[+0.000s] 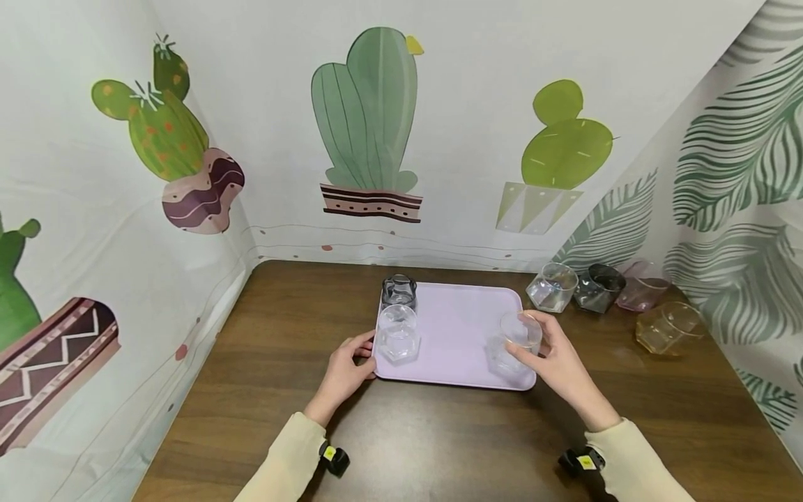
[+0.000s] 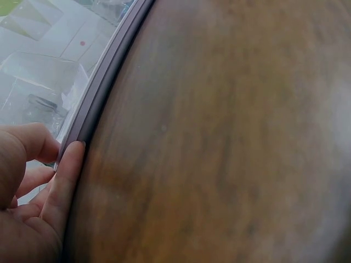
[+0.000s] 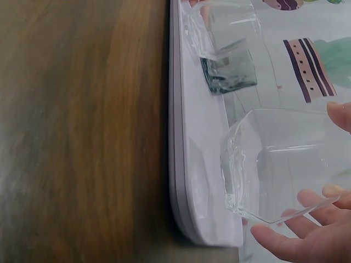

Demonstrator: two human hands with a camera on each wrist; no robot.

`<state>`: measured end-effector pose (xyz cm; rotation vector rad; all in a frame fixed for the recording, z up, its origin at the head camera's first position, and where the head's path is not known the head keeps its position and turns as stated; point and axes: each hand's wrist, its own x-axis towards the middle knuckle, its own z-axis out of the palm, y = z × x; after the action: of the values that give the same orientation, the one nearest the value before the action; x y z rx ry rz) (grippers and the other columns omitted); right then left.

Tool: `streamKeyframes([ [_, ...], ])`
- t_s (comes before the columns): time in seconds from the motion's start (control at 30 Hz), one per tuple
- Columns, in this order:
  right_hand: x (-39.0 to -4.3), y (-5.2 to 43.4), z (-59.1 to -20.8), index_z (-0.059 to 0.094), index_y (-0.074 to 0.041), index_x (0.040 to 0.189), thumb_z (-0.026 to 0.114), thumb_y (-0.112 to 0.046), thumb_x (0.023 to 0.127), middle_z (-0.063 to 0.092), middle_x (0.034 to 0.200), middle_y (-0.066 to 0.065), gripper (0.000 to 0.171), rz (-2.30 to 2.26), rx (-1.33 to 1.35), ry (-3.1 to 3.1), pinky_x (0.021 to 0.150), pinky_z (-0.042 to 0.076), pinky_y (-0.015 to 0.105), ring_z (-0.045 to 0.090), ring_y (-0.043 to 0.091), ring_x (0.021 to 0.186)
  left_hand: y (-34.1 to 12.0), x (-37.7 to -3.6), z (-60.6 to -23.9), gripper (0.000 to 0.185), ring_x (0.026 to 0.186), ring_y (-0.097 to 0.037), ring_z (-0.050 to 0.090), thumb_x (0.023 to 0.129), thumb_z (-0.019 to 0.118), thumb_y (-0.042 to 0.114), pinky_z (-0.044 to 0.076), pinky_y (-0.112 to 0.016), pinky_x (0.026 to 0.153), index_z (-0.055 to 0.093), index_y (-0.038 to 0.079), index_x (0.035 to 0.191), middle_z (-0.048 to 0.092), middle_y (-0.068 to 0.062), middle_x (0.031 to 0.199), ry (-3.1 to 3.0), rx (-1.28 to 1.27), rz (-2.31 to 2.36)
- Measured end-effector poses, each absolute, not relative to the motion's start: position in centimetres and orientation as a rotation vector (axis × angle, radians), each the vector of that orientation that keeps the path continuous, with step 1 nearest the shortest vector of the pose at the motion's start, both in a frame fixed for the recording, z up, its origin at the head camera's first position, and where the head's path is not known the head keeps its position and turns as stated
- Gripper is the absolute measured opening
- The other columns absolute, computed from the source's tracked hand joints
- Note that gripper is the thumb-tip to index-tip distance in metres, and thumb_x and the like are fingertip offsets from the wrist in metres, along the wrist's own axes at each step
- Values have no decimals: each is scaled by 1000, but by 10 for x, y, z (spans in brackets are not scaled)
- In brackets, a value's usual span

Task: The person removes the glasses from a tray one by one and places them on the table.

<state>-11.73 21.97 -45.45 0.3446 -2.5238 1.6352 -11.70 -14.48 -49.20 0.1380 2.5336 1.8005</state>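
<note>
A lilac tray [image 1: 456,328] lies on the wooden table. My left hand [image 1: 347,368] grips its near left corner, with thumb and fingers on the rim in the left wrist view. Inside the tray's left end stand a dark grey glass [image 1: 399,291] and, nearer me, a clear glass [image 1: 399,338] with an angular base. My right hand [image 1: 557,359] holds another clear glass [image 3: 274,159] by its sides over the tray's right end, fingers and thumb around it. In the right wrist view its base seems a little off the tray; I cannot tell whether they touch.
Right of the tray, toward the back, stand a clear glass [image 1: 552,287], a dark glass [image 1: 599,287], a pink glass [image 1: 643,286] and an amber glass [image 1: 668,328]. A cactus-print cloth [image 1: 464,132] hangs behind the wooden table [image 1: 426,439].
</note>
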Motion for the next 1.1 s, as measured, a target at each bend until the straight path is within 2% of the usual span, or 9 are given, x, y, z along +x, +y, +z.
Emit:
streamKeyframes([
  [0.1, -118, 232, -464, 40, -3, 131, 73, -8, 79, 48, 129, 17, 61, 1622, 331, -2512, 72, 53, 17, 50, 0, 105, -144, -117, -491, 54, 92, -34, 57, 75, 55, -12, 61, -33, 56, 54, -3, 128, 54, -27, 103, 2532, 137, 1802],
  [0.27, -115, 249, -469, 40, -3, 131, 73, -7, 79, 49, 127, 17, 62, 1591, 323, -2497, 77, 53, 13, 52, 7, 107, -145, -117, -491, 54, 93, -35, 57, 75, 55, -12, 61, -32, 57, 53, -3, 128, 54, -27, 104, 2525, 136, 1802],
  [0.4, -111, 259, -466, 40, -4, 131, 73, -7, 79, 48, 128, 14, 62, 1540, 271, -2510, 81, 50, 9, 49, 5, 112, -145, -117, -491, 54, 93, -35, 58, 75, 55, -12, 61, -31, 57, 53, -3, 129, 54, -27, 104, 2517, 133, 1807],
  [0.77, -102, 289, -463, 40, -4, 133, 75, -9, 78, 45, 124, 12, 66, 1423, 127, -2543, 81, 43, 1, 46, -2, 109, -145, -117, -492, 54, 93, -34, 58, 75, 55, -12, 61, -30, 57, 53, -2, 129, 54, -26, 104, 2522, 139, 1798],
  [1.1, -103, 314, -470, 38, -1, 133, 73, -14, 80, 46, 121, 15, 65, 1353, -7, -2548, 76, 41, -1, 50, -4, 100, -145, -118, -494, 54, 93, -34, 57, 76, 55, -12, 60, -30, 57, 53, -3, 129, 54, -26, 104, 2521, 131, 1805],
])
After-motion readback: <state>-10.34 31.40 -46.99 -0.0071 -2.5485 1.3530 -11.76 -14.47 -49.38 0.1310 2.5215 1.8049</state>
